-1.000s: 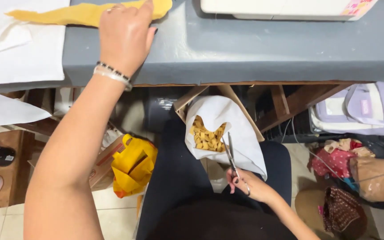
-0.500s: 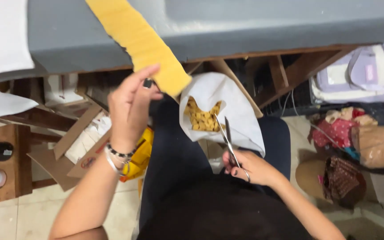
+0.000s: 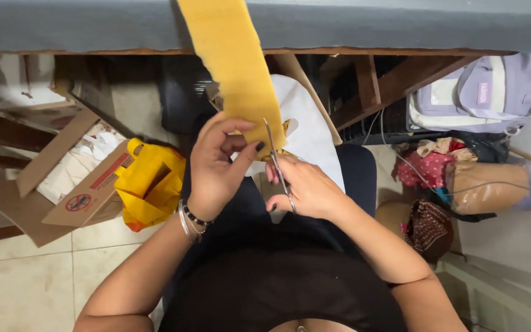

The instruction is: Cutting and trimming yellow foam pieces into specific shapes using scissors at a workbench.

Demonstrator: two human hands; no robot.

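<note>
We're seated under the front edge of the grey table point(image 3: 401, 24), looking down into our lap. The yellow felt strip point(image 3: 232, 67) hangs off that edge and runs down toward us, long axis nearly vertical in view, leaning slightly right as it drops.

Left hand point(image 3: 213, 169) is closed on the strip's lower end, thumb and fingertips pinching its left side. It wears bead and metal bracelets at the wrist.

Right hand point(image 3: 305, 187) is wrapped around the handles of the scissors point(image 3: 276, 157), fingers through the loops. The blades point up and away from us, and look nearly closed; we can't tell for sure at this angle.

Key relation: the scissors sit at the strip's right edge near its bottom, blades almost parallel to the strip's long axis. The strip lies just left of the right hand and right of the left palm, so it's held between both hands. The left hand is the one in contact with the felt; the right touches it only via the blades, if at all.

Behind the strip, a white sheet point(image 3: 311, 132) sits in a cardboard box. A yellow bag point(image 3: 149, 184) and flattened cardboard point(image 3: 87, 193) lie on the floor to our left, a lilac backpack point(image 3: 480, 92) to our right.
</note>
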